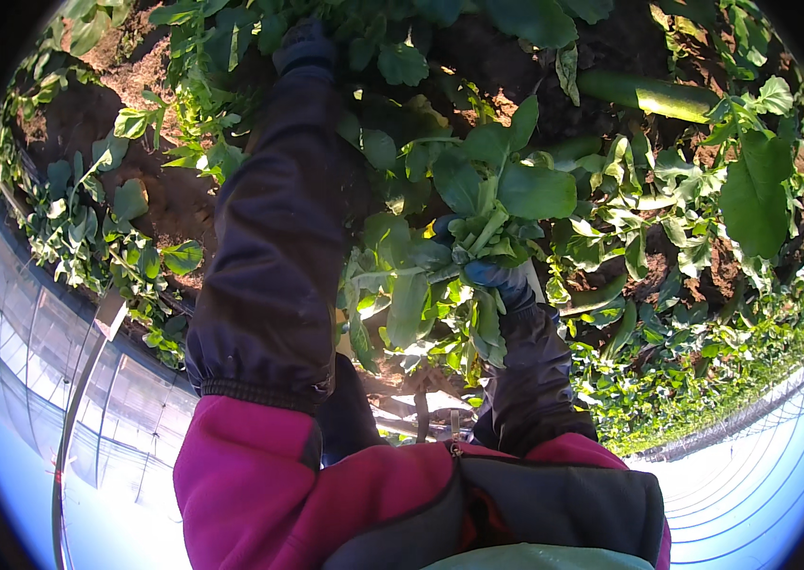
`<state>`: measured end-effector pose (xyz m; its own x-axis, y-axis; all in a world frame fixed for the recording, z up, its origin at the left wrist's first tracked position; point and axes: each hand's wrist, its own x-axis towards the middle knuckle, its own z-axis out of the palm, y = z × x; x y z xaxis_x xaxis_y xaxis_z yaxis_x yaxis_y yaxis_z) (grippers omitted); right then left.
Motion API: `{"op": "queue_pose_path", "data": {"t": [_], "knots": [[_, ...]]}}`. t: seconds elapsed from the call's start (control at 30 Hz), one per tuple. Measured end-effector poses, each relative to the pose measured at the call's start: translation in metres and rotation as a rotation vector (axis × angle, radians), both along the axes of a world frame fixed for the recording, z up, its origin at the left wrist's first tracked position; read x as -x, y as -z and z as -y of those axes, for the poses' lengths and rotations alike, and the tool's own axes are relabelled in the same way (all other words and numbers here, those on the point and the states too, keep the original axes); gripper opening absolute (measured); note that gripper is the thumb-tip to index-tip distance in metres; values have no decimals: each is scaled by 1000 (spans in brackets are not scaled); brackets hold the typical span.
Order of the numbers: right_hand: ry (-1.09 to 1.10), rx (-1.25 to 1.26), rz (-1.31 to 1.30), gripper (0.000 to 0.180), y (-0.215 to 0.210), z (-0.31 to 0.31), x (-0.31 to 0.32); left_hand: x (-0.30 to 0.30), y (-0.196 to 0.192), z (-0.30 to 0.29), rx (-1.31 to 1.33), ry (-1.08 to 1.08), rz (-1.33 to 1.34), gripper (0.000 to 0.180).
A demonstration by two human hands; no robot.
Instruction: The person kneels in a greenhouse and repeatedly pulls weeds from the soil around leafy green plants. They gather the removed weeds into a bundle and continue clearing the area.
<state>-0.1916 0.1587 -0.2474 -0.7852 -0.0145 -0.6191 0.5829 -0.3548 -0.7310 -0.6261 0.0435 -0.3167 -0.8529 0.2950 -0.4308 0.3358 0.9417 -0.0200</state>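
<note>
My right hand, in a dark blue glove, is closed around the stems of a leafy green plant. Broad leaves spread out above and to the left of that grip, and some cover part of the fingers. Further ahead, my left hand, also gloved, reaches down into dense foliage at the top of the view. Leaves and shade hide its fingers, so what it touches does not show. Dark sleeve covers wrap both forearms.
A long, thick green piece lies among the plants at the far right. Brown soil shows between leaves. More leafy plants grow on the right. Pale sheeting on a frame and a curved rod stand at the left.
</note>
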Motion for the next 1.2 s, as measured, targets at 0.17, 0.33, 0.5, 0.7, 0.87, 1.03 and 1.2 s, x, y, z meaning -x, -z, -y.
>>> {"op": "queue_pose_path", "data": {"t": [0.17,0.33,0.5,0.7,0.87,1.03,1.2], "knots": [[94,60,-96,44,7,9,4,8,-10,-3,262,138,-119,35],[220,191,-212,48,-9,2,32,3,12,19,95,258,-195,34],[361,384,-88,46,-38,-12,48,-6,45,15,-412,-242,63,33],[381,471,-96,38,-33,-13,49,-41,63,-1,-370,-351,80,29],[284,46,-103,28,-25,6,34,-86,39,-18,-199,-222,135,26],[125,-142,-167,37,-20,0,39,-139,-94,-24,-600,-260,176,29],[343,343,-100,49,-48,-4,46,-197,-199,-28,-1126,-365,1070,43]]}}
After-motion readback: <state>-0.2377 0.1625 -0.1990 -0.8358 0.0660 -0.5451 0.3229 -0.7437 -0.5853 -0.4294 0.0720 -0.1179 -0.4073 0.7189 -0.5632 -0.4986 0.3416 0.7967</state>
